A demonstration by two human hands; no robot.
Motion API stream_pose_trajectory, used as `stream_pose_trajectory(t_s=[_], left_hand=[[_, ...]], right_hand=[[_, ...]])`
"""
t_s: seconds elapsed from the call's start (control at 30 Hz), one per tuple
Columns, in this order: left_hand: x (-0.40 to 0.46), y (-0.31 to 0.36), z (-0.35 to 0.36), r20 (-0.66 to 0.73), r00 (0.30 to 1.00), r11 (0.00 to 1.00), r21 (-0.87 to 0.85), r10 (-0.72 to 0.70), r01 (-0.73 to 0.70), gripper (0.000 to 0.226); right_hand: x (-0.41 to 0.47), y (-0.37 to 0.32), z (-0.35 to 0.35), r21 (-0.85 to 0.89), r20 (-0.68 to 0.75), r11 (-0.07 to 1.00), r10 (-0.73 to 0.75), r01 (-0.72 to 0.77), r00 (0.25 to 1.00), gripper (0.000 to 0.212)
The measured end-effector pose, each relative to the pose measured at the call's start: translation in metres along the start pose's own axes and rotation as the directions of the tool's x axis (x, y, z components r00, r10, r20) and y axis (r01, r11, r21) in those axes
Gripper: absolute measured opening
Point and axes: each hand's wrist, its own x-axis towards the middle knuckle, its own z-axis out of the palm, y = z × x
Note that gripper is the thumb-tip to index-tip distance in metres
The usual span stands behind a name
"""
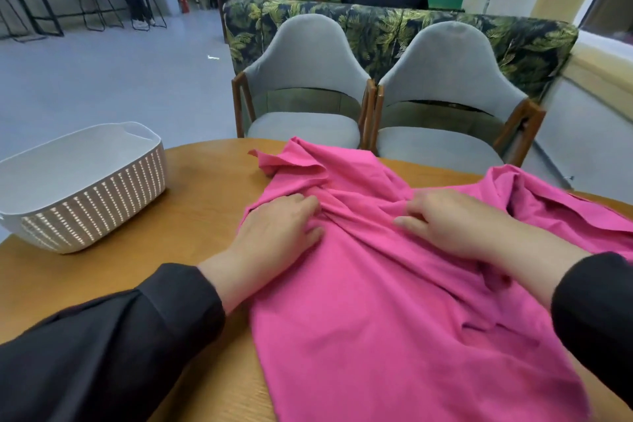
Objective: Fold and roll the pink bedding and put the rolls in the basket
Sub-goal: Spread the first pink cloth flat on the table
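Pressing down on the pink bedding (376,284), both hands lie palm-down on bunched cloth near the middle of the round wooden table (191,216). The left hand (277,229) has its fingers straight and close together; the right hand (448,223) has them slightly curled into the folds. A white basket (82,188) stands apart at the table's left edge.

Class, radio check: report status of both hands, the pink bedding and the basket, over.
Left hand and right hand flat on pink bedding, still rumpled, unrolled. Basket left on table, no rolls visible inside. Nothing in the way.
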Motion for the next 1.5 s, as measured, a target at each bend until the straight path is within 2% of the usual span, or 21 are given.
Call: stream_pose_trajectory(t_s=[0.07, 0.13, 0.2, 0.27, 0.33, 0.37, 0.43, 0.5, 0.57, 0.63, 0.67, 0.7, 0.8, 0.87, 0.9, 1.0, 1.1, 1.2, 1.3, 1.43, 1.5], left_hand=[[-0.002, 0.005, -0.014, -0.035, 0.997, 0.990, 0.125, -0.062, 0.066, 0.042], [-0.007, 0.002, -0.025, -0.013, 0.985, 0.963, 0.207, -0.173, 0.172, 0.054], [-0.011, -0.012, -0.027, 0.061, 0.949, 0.922, 0.266, -0.309, 0.283, 0.061], [-0.012, -0.028, -0.024, 0.133, 0.912, 0.893, 0.296, -0.388, 0.337, 0.059], [-0.009, -0.036, -0.016, 0.174, 0.880, 0.872, 0.311, -0.442, 0.377, 0.044], [-0.005, -0.037, -0.015, 0.184, 0.877, 0.881, 0.264, -0.445, 0.392, 0.032], [0.017, -0.047, -0.013, 0.187, 0.869, 0.889, 0.065, -0.458, 0.454, 0.015], [0.056, -0.072, -0.016, 0.211, 0.809, 0.755, -0.289, -0.549, 0.588, 0.019], [0.098, -0.088, -0.025, 0.196, 0.765, 0.542, -0.599, -0.614, 0.589, 0.026], [0.122, -0.075, -0.032, 0.173, 0.800, 0.568, -0.620, -0.575, 0.542, 0.053], [0.124, -0.062, -0.034, 0.172, 0.833, 0.654, -0.545, -0.526, 0.525, 0.070], [0.120, -0.040, -0.039, 0.149, 0.883, 0.763, -0.454, -0.444, 0.460, 0.080], [0.083, 0.033, -0.029, 0.135, 0.976, 0.948, -0.248, -0.172, 0.201, 0.078], [0.043, 0.090, 0.000, 0.297, 0.955, 0.966, -0.249, 0.011, 0.067, 0.072], [0.021, 0.114, 0.018, 0.362, 0.930, 0.970, -0.242, 0.059, 0.033, 0.063], [-0.027, 0.132, 0.040, 0.379, 0.914, 0.987, -0.110, 0.148, -0.115, 0.030], [-0.051, 0.117, 0.029, 0.129, 0.948, 0.954, -0.104, 0.292, -0.280, 0.027], [-0.020, 0.079, 0.028, 0.083, 0.898, 0.901, -0.027, 0.433, -0.432, 0.028], [0.027, 0.002, 0.019, 0.097, 0.919, 0.905, 0.162, 0.383, -0.394, 0.032], [0.068, -0.050, -0.009, 0.146, 0.989, 0.932, 0.352, 0.039, -0.089, 0.026], [0.065, -0.023, -0.018, 0.090, 0.996, 0.947, 0.321, -0.024, -0.006, 0.053]], right_hand=[[0.024, 0.008, 0.009, 0.085, -0.110, 0.996, 0.004, 0.005, 0.994, 0.046], [0.048, 0.010, 0.014, 0.197, -0.089, 0.979, 0.076, -0.057, 0.993, 0.084], [0.069, 0.014, 0.018, 0.182, -0.063, 0.977, 0.123, -0.109, 0.990, 0.095], [0.082, 0.014, 0.021, 0.084, -0.043, 0.991, 0.110, -0.106, 0.993, 0.079], [0.086, 0.010, 0.021, 0.009, -0.001, 0.995, 0.100, -0.100, 0.995, 0.041], [0.087, 0.010, 0.019, -0.005, 0.018, 0.995, 0.104, -0.104, 0.994, 0.027], [0.083, 0.015, 0.011, 0.035, 0.064, 0.992, 0.119, -0.121, 0.991, 0.022], [0.073, 0.029, -0.003, 0.218, 0.050, 0.951, 0.213, -0.219, 0.976, 0.022], [0.059, 0.045, -0.017, 0.576, 0.035, 0.748, 0.380, -0.330, 0.924, 0.019], [0.048, 0.061, -0.026, 0.778, 0.082, 0.511, 0.495, -0.366, 0.865, 0.010], [0.045, 0.068, -0.026, 0.777, 0.100, 0.492, 0.520, -0.393, 0.848, 0.011], [0.044, 0.072, -0.025, 0.730, 0.103, 0.530, 0.538, -0.431, 0.837, 0.014], [0.049, 0.080, -0.011, 0.263, -0.094, 0.865, 0.464, -0.427, 0.881, 0.043], [0.052, 0.079, -0.001, 0.184, -0.148, 0.946, 0.296, -0.268, 0.944, 0.070], [0.054, 0.080, 0.004, 0.175, -0.133, 0.964, 0.225, -0.200, 0.965, 0.073], [0.055, 0.085, 0.013, 0.009, -0.048, 0.988, 0.153, -0.153, 0.987, 0.046], [0.047, 0.095, 0.013, -0.124, -0.040, 0.973, 0.191, -0.195, 0.981, 0.022], [0.040, 0.109, 0.007, -0.254, 0.004, 0.923, 0.299, -0.288, 0.954, 0.016], [0.032, 0.118, -0.010, -0.333, 0.161, 0.878, 0.413, -0.344, 0.896, 0.024], [0.028, 0.112, -0.028, -0.281, 0.294, 0.913, 0.375, -0.295, 0.879, 0.025], [0.032, 0.105, -0.030, -0.220, 0.273, 0.947, 0.291, -0.235, 0.917, 0.025]])
